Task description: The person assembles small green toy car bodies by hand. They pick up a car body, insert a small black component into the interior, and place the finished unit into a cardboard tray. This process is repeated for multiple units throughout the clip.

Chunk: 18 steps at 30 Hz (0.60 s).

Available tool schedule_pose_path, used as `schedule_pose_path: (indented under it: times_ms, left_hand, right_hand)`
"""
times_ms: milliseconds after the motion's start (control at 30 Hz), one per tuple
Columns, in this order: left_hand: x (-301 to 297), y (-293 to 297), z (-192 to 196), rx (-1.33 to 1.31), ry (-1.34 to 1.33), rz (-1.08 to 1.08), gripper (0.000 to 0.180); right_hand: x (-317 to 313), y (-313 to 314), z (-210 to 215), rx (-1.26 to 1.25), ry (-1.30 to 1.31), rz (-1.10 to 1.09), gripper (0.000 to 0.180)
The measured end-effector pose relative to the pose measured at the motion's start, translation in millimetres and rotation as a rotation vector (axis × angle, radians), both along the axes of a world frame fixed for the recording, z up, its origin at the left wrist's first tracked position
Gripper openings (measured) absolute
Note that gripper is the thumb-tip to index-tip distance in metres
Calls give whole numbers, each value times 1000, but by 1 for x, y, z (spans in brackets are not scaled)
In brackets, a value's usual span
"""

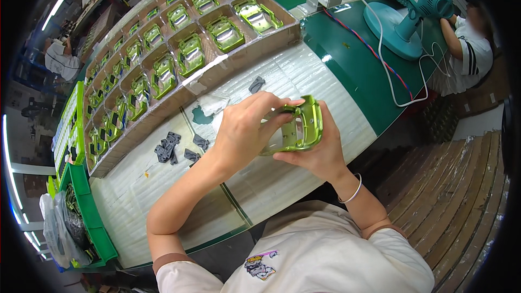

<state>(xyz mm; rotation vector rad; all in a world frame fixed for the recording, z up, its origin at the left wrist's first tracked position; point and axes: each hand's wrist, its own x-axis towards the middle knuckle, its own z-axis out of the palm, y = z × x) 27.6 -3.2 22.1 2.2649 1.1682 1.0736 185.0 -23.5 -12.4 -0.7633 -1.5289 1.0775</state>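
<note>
A hollow green plastic car body shell [309, 125] is held up above the table, its open inside partly turned to view. My right hand [328, 152] grips it from the right, thumb along the lower edge and fingers behind. From the left, my left hand [244, 125] pinches at its near side, thumb and fingers reaching into the opening. Whether a small part sits between those fingertips is hidden. Small dark grey plastic parts [167, 148] lie in a pile left of my left forearm. A few more are loose nearby, with one grey part [256, 84] beyond my hands.
A divided cardboard box [201, 76] filled with similar green shells spans the far left. At left stands a green crate [87, 206] beside plastic bags. A teal fan [401, 38] and its white cable [382, 57] occupy the far right, where another person [467, 49] sits.
</note>
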Motion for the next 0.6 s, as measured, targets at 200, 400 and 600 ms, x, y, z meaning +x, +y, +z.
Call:
schedule_pose_path:
  times_ms: [200, 400, 600]
  left_hand:
    - [-13, 7, 13, 61, -79, -102, 20]
    - [-17, 11, -4, -59, -564, -246, 19]
    - [-15, 11, -17, -339, -827, -375, 17]
  right_hand:
    - [-6, -2, 12, 469, -400, -165, 78]
    - [7, 15, 13, 124, 175, -73, 43]
    - [17, 12, 22, -341, 457, 329, 32]
